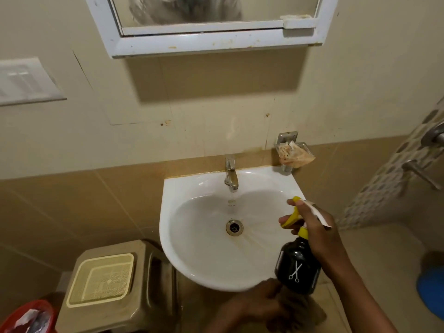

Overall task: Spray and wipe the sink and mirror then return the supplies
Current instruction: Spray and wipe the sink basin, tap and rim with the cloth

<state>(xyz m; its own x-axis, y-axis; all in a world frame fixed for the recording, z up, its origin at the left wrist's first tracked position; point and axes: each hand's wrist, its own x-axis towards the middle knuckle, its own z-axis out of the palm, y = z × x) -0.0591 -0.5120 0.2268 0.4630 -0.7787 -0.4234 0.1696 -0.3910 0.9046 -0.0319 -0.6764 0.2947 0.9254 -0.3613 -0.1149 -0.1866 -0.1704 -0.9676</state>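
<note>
A white wall sink [189, 267] with a metal tap [231, 175] fills the middle of the view. Above it hangs a mirror [216, 10] in a stained white frame. My right hand [317, 234] grips a black spray bottle [298, 267] with a yellow trigger, held over the sink's right rim, nozzle toward the basin. Below the sink's front edge, my left hand [252, 306] is blurred and closed on a brownish cloth [302, 308].
A beige plastic stool [144, 306] carrying a cream basket [101, 280] stands left of the sink. A red bucket [26, 316] sits at the bottom left. A soap holder [293, 155] with a wrapper hangs right of the tap. Shower fittings [422, 169] are on the right wall.
</note>
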